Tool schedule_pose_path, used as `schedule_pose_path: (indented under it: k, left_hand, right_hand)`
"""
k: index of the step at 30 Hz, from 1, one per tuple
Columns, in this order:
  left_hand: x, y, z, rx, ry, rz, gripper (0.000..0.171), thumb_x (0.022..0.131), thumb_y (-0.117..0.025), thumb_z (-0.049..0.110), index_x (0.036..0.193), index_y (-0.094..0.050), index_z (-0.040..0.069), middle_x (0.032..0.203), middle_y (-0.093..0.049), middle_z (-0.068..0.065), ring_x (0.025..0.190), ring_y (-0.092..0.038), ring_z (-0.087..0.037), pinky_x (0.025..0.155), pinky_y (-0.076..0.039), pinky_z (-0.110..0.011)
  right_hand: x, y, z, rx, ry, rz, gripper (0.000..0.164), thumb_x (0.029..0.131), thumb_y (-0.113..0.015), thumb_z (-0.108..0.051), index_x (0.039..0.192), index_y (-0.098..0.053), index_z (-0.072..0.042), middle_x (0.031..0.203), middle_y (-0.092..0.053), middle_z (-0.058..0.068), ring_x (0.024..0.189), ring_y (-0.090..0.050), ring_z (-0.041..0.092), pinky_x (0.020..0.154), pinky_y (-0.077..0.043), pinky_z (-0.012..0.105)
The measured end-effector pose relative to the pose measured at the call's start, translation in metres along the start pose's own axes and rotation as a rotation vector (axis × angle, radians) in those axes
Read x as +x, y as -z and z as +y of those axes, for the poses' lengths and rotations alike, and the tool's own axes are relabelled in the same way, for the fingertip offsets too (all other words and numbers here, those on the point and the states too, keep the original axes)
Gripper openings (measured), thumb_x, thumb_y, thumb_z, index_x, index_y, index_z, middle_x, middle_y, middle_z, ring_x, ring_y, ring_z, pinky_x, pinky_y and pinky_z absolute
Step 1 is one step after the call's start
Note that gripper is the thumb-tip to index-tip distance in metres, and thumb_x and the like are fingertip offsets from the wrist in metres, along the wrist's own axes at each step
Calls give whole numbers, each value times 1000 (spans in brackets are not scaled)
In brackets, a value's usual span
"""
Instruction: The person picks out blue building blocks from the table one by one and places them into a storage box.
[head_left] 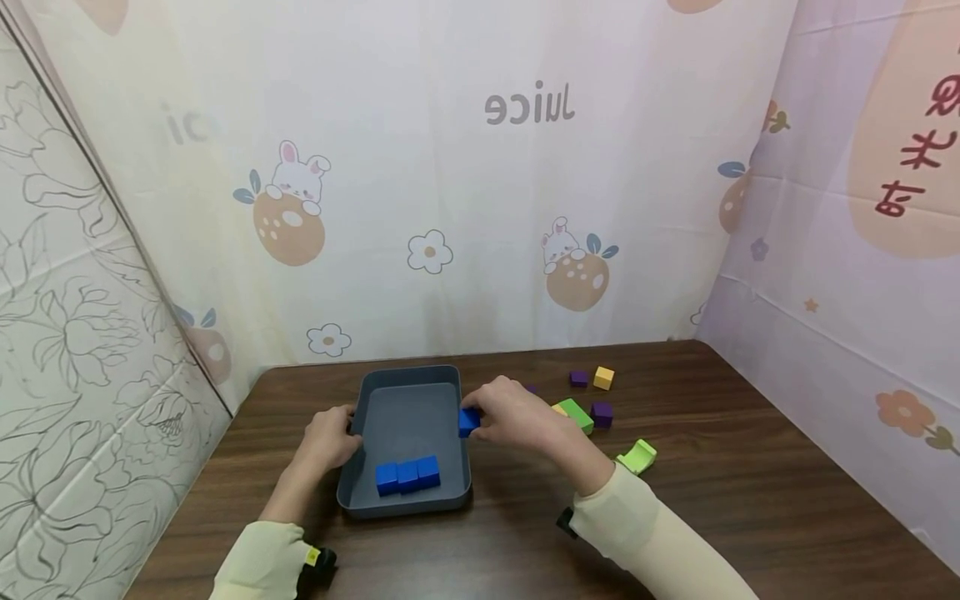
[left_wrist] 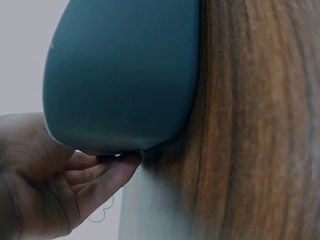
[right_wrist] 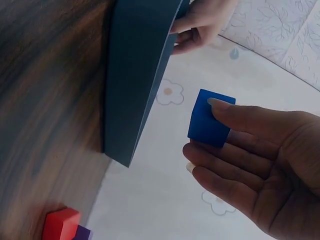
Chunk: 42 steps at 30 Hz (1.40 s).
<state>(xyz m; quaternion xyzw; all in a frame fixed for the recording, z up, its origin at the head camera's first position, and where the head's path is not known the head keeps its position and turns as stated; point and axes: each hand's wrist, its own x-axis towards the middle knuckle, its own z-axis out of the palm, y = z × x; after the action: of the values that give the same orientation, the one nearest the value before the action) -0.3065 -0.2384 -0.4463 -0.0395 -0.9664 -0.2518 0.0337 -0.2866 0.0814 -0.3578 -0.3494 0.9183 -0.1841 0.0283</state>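
Observation:
In the head view my right hand (head_left: 517, 412) pinches a blue block (head_left: 468, 422) at the right rim of a dark grey tray (head_left: 408, 412). The right wrist view shows that blue block (right_wrist: 207, 120) between thumb and fingers, raised off the table and apart from the tray wall (right_wrist: 132, 90). My left hand (head_left: 330, 437) grips the tray's left side, its thumb at the rim. Up close, the left hand's fingers (left_wrist: 107, 185) curl against the tray's wall (left_wrist: 120, 75). Three blue blocks (head_left: 407, 476) sit in a row inside the tray, near its front.
Right of the tray on the brown wooden table (head_left: 712, 467) lie purple blocks (head_left: 602, 414), a yellow block (head_left: 603, 378), a green block (head_left: 576, 415) and a light green curved block (head_left: 637, 457). A red block (right_wrist: 61, 223) shows in the right wrist view. A printed curtain (head_left: 435, 183) hangs behind.

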Motion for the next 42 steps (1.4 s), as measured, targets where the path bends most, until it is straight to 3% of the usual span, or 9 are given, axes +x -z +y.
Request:
schedule_pose_path:
  k: [5, 10, 19, 25, 42]
  left_hand:
    - [1, -1, 0, 6, 2, 0, 50, 90, -70, 1, 138, -61, -11, 115, -74, -24, 98, -71, -33, 87, -57, -55]
    - [0, -2, 0, 10, 1, 3, 50, 90, -71, 1, 137, -62, -11, 113, -74, -23, 97, -70, -33, 87, -56, -55]
    - [0, -1, 0, 11, 10, 3, 51, 90, -71, 1, 138, -62, -11, 114, -74, -24, 97, -70, -33, 88, -56, -56]
    - [0, -1, 0, 8, 9, 1, 52, 89, -70, 1, 138, -61, -11, 113, -74, -23, 97, -70, -32, 88, -56, -56]
    - [1, -1, -1, 1, -4, 11, 49, 88, -71, 1, 136, -64, -9, 110, -75, -21, 96, -69, -32, 89, -55, -58]
  right_hand:
    - [3, -6, -6, -39, 29, -8, 32, 91, -84, -10, 121, -78, -3, 112, -78, 6, 92, -73, 14, 83, -62, 30]
    - [5, -13, -12, -79, 62, -24, 30, 91, -84, -12, 120, -78, -5, 109, -78, 3, 87, -70, 9, 81, -61, 26]
    - [9, -29, -20, -89, 68, -70, 30, 91, -85, -13, 120, -79, -8, 106, -78, 0, 82, -66, 5, 81, -60, 23]
    - [11, -39, -22, -101, 43, -101, 35, 90, -85, -15, 124, -79, -10, 113, -78, 0, 91, -71, 8, 85, -60, 25]
    - [13, -42, -21, -122, 40, -119, 35, 90, -86, -15, 124, -79, -12, 113, -78, -1, 89, -70, 6, 85, -60, 26]
